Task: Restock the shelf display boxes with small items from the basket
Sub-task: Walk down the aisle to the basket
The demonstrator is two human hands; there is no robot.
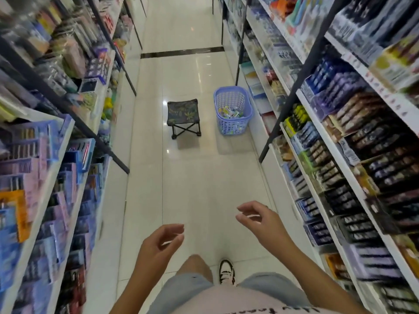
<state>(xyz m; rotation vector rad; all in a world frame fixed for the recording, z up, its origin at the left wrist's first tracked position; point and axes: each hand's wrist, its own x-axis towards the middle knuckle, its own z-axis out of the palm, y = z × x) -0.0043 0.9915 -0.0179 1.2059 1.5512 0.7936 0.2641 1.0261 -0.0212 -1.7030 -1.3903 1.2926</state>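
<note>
Left hand (158,241): hanging over the aisle floor (199,177), fingers loosely curled, slightly apart, holding nothing
Right hand (260,220): reaching a little further forward, fingers relaxed and spread, gripping nothing
Basket (229,126): standing on the floor well beyond both sets of fingertips
Small items (230,112): lying inside the basket
Stool (183,114): sitting just left of the basket, far ahead of the left fingers
Display boxes (367,141): lining the shelves right of the right fingers, blurred

Nothing reads clearly: shelf labels (383,91) and shirt print (256,310) are blurred.
</note>
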